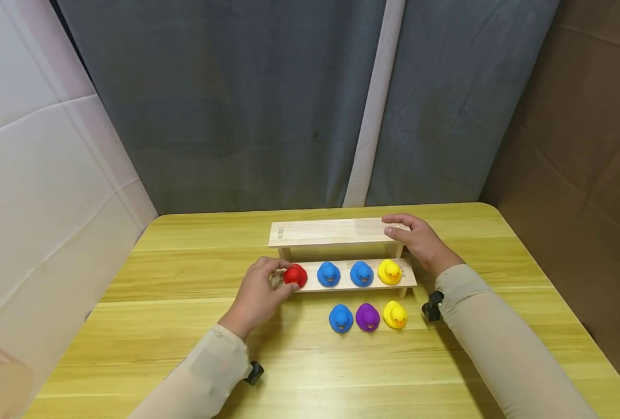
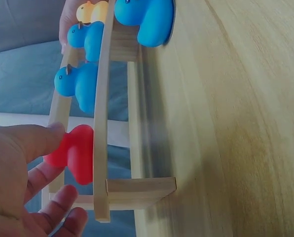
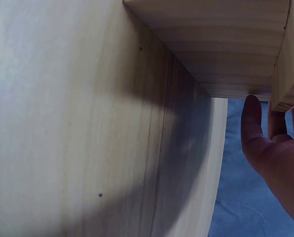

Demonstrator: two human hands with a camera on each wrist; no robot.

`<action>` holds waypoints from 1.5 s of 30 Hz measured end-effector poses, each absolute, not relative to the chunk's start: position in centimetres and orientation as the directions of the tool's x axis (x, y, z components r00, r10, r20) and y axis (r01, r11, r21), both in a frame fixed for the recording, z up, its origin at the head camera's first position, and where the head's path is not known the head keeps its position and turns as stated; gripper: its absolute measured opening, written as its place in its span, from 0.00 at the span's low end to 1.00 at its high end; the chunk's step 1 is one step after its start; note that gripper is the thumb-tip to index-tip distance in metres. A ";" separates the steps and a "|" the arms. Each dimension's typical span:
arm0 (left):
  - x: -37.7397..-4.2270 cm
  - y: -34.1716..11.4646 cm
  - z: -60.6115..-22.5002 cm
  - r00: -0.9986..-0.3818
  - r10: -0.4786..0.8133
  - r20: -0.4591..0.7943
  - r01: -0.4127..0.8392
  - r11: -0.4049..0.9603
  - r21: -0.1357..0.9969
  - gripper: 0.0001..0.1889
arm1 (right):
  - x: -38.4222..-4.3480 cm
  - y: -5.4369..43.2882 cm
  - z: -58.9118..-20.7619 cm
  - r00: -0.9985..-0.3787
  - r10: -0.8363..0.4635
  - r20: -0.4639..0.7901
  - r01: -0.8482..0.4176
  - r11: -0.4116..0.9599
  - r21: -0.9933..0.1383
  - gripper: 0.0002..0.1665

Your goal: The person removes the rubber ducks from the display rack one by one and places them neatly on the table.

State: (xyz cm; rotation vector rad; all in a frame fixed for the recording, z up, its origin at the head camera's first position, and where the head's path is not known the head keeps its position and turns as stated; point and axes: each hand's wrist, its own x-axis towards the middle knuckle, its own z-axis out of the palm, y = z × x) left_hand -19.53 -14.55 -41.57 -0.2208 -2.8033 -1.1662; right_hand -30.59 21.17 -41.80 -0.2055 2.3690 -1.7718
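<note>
My left hand pinches a red rubber duck at the left end of the lower wooden shelf. In the left wrist view, the thumb and a finger lie on the red duck from either side. To its right along this shelf sit two blue ducks and a yellow duck. My right hand holds the right end of the upper wooden shelf, thumb over its top. In the right wrist view, the board's corner partly hides the right hand's fingers.
In front of the lower shelf, a blue duck, a purple duck and another yellow duck stand in a row on the wooden table. Behind the table hangs a grey curtain. Brown sheeting borders the right side.
</note>
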 end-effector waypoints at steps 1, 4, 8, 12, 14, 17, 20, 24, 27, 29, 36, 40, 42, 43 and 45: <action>-19.5 -14.5 -41.5 -0.985 0.095 0.145 0.170 0.694 0.700 0.19 | -30.6 21.2 -41.8 -0.975 -0.213 -0.061 -0.002 0.283 -0.959 0.28; -19.4 -14.4 -41.4 -0.985 0.096 0.145 0.171 0.682 0.711 0.18 | -30.6 21.2 -41.8 -0.975 -0.214 -0.062 -0.003 0.289 -0.957 0.29; -19.2 -14.1 -41.2 -0.984 0.108 0.142 0.177 0.666 0.724 0.18 | -30.5 21.3 -41.7 -0.975 -0.212 -0.068 0.005 0.283 -0.959 0.29; -18.6 -13.7 -40.9 -0.981 0.132 0.143 0.194 0.646 0.738 0.17 | -30.4 21.3 -41.7 -0.974 -0.213 -0.070 0.009 0.273 -0.962 0.29; -18.2 -13.6 -40.8 -0.980 0.140 0.140 0.197 0.637 0.745 0.17 | -30.5 21.3 -41.8 -0.974 -0.214 -0.069 0.008 0.273 -0.962 0.29; -17.7 -13.3 -40.7 -0.978 0.152 0.143 0.207 0.627 0.751 0.17 | -30.5 21.2 -41.8 -0.974 -0.215 -0.068 0.008 0.268 -0.963 0.29; -17.2 -13.2 -40.7 -0.976 0.165 0.140 0.211 0.602 0.770 0.17 | -30.6 21.2 -41.9 -0.974 -0.215 -0.069 0.009 0.265 -0.964 0.29; -16.8 -13.0 -40.8 -0.973 0.181 0.143 0.223 0.572 0.789 0.16 | -30.7 21.3 -41.9 -0.974 -0.217 -0.067 0.006 0.269 -0.963 0.29; -16.6 -12.9 -40.9 -0.972 0.186 0.146 0.228 0.566 0.792 0.15 | -30.6 21.2 -41.8 -0.974 -0.217 -0.063 0.002 0.272 -0.962 0.29; -16.5 -12.8 -41.0 -0.970 0.189 0.152 0.234 0.569 0.789 0.15 | -30.6 21.2 -41.7 -0.974 -0.218 -0.061 0.000 0.273 -0.962 0.29; -16.1 -12.6 -41.3 -0.964 0.204 0.168 0.258 0.581 0.772 0.15 | -30.6 21.1 -41.7 -0.973 -0.220 -0.066 0.005 0.265 -0.964 0.29; -16.0 -12.5 -41.6 -0.960 0.216 0.178 0.273 0.586 0.763 0.15 | -30.6 21.2 -41.7 -0.974 -0.215 -0.070 0.009 0.270 -0.963 0.29; -16.0 -12.4 -41.7 -0.959 0.219 0.180 0.276 0.582 0.765 0.15 | -30.6 21.2 -41.7 -0.974 -0.215 -0.066 0.006 0.266 -0.964 0.29; -16.0 -12.4 -41.8 -0.959 0.221 0.179 0.277 0.582 0.765 0.15 | -30.6 21.2 -41.7 -0.974 -0.217 -0.063 0.003 0.263 -0.965 0.29; -15.9 -12.4 -41.9 -0.960 0.222 0.172 0.272 0.583 0.766 0.15 | -30.6 21.2 -41.8 -0.974 -0.219 -0.061 0.002 0.261 -0.965 0.29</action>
